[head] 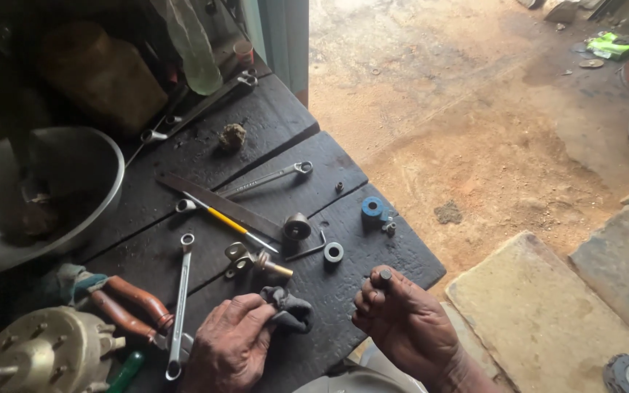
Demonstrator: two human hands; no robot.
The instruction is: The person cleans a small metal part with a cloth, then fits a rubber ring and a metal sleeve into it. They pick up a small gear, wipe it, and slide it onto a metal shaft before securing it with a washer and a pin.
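Rough dark wooden bench (343, 284), shiny metal wrench (180, 291), matt grey cloth (289, 307)

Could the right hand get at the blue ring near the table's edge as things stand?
Probably yes: the blue ring lies just beyond the right hand with bare wood between, though its fingertips already pinch a small dark piece.

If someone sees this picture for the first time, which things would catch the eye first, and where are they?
Probably the two hands at the bottom: the left hand grips a dark rag, the right hand pinches a small dark round part. Next, the blue ring near the right edge of the dark wooden bench, and the big metal bowl at left.
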